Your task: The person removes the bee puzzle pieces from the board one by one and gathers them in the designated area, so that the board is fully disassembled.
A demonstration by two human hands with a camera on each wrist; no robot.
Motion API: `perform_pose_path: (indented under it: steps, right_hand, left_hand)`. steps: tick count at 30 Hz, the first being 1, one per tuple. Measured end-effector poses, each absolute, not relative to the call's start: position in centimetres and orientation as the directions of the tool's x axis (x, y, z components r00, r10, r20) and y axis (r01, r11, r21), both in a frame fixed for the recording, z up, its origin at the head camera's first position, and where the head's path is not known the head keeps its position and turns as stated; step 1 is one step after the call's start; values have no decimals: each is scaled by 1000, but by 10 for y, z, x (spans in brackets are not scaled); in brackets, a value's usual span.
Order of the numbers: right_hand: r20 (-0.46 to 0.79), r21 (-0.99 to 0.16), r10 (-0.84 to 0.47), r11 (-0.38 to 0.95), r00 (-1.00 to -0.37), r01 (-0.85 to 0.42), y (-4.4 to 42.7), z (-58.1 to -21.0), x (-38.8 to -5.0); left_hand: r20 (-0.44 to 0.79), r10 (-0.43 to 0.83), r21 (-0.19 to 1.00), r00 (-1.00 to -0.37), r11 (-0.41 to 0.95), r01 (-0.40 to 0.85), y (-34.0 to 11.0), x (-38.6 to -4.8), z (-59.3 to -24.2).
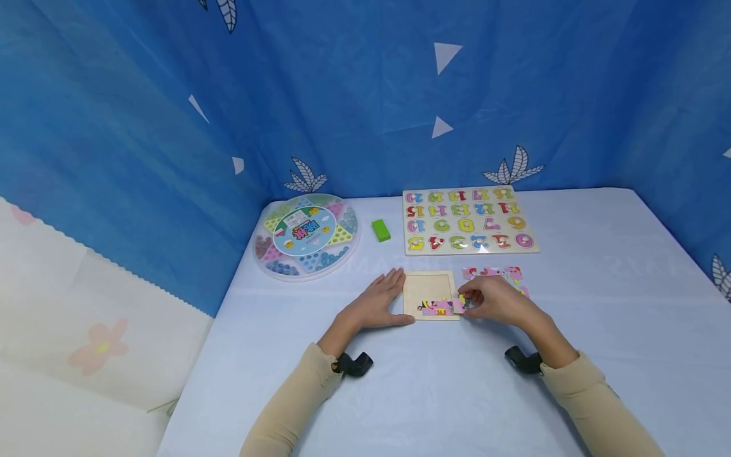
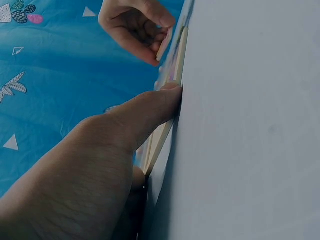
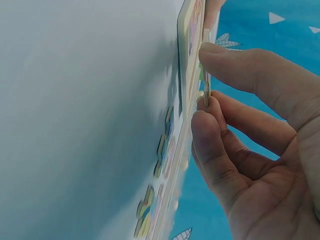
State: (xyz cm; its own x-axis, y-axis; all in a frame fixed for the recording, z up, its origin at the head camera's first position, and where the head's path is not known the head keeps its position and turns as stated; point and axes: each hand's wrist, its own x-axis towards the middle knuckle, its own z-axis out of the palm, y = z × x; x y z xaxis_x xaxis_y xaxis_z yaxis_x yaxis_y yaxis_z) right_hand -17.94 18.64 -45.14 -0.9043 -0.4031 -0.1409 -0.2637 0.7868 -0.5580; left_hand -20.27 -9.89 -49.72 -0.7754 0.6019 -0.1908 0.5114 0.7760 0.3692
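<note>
A square wooden puzzle frame [image 1: 428, 284] lies on the table, with several joined pink and yellow pieces [image 1: 436, 307] along its lower edge. My left hand [image 1: 377, 301] rests on the frame's left side, fingers spread, thumb at the lower left corner. Between thumb and fingertips, my right hand [image 1: 495, 299] pinches a jigsaw piece [image 1: 459, 303] at the frame's lower right. In the right wrist view that piece [image 3: 206, 75] is seen edge-on, raised beside the frame [image 3: 185, 55]. Loose jigsaw pieces [image 1: 514, 273] lie beyond the right hand, partly hidden by it.
Behind stands a wooden number puzzle board [image 1: 471, 221] with knobbed digits. To its left are a green block [image 1: 381, 230] and a round Chinese checkers set [image 1: 306, 237] with marbles. A blue curtain [image 1: 365, 95] hangs along the table's back edge.
</note>
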Motion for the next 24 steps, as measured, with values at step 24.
perform_pose_path:
  steps: [24]
  right_hand:
    - [-184, -557, -391, 797, -902, -232, 208, -458, -171]
  left_hand:
    - [-191, 603, 366, -775, 776, 514, -99, -205, -501]
